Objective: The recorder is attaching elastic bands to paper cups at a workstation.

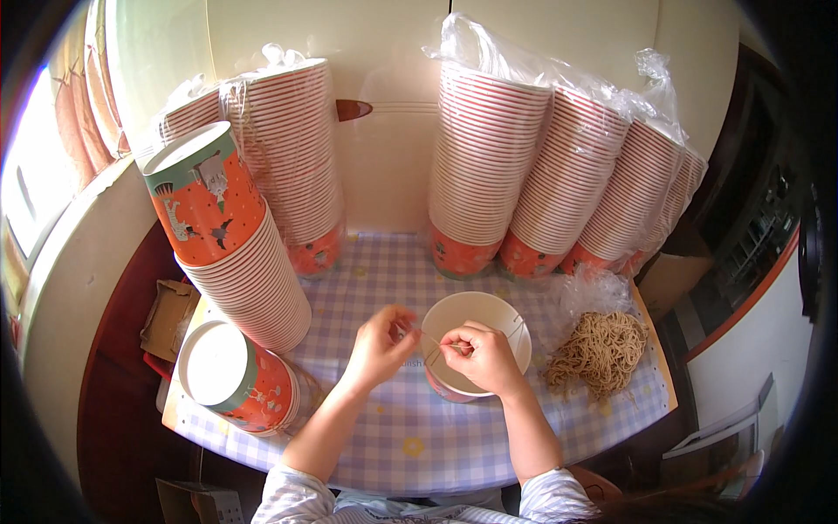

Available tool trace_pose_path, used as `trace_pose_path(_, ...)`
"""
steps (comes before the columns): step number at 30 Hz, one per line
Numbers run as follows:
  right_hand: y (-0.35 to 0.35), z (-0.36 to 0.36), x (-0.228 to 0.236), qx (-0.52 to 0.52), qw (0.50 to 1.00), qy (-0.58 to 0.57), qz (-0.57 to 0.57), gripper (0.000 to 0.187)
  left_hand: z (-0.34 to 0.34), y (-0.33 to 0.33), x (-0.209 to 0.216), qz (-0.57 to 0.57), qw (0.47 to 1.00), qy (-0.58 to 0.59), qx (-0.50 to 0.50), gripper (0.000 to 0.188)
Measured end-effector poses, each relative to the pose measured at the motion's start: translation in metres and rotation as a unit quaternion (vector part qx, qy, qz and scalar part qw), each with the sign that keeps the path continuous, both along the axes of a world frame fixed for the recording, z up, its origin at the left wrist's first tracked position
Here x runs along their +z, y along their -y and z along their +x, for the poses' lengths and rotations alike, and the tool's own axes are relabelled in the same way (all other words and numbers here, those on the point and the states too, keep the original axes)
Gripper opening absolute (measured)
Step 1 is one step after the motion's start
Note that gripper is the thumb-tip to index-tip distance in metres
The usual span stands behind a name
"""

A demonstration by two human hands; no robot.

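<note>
A thin string (434,342) runs taut between the two hands, just above the near rim of an open paper cup (476,342) that stands at the middle of the surface (454,441). The left hand (381,345), at 9 o'clock of the cup, pinches one end of the string with its fingers closed together. The right hand (483,356) lies over the cup's front edge at 6 o'clock, its fingers clenched on the other end. The cup is white inside and orange outside.

At 3 o'clock of the cup lies a loose heap of tan strings (601,351), with crumpled clear plastic (587,293) just behind it. At 12 to 2 o'clock several tall stacks of cups (559,179), wrapped in plastic, lean against the wall. At 10 o'clock another wrapped stack (292,153) stands upright, and beside it an unwrapped stack (231,244) tilts toward the camera. At 8 o'clock a short stack (240,375) lies on its side near the surface's edge. A checked lilac cloth covers the surface
</note>
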State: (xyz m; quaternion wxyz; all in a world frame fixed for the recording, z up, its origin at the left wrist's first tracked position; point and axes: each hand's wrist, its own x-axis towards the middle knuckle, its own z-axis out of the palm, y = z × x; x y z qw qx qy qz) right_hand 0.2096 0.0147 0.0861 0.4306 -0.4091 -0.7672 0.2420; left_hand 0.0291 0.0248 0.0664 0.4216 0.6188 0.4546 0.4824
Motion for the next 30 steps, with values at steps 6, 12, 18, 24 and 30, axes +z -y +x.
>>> trace_pose_path(6, -0.001, 0.001, -0.001, -0.016, 1.000, -0.008, -0.012, 0.006, -0.001, 0.006, 0.016, 0.263, 0.929, -0.230, 0.119, 0.019)
trace_pose_path(12, 0.001, -0.001, 0.001, -0.011, 1.000, -0.004, -0.010, 0.006, 0.002, 0.011, 0.014, 0.133, 0.970, -0.205, -0.014, 0.019)
trace_pose_path(18, 0.000, 0.000, -0.001, -0.010, 1.000, -0.012, -0.009, 0.006, 0.007, 0.012, 0.013, 0.165, 0.967, -0.191, 0.028, 0.014)
trace_pose_path(24, -0.001, 0.001, -0.001, -0.006, 1.000, -0.018, -0.016, 0.007, 0.011, 0.015, 0.016, 0.062, 0.990, -0.129, -0.012, 0.010)
trace_pose_path(30, -0.001, 0.002, 0.000, 0.007, 0.999, -0.026, -0.039, 0.007, 0.003, 0.006, 0.006, -0.091, 0.990, 0.012, -0.110, 0.013)
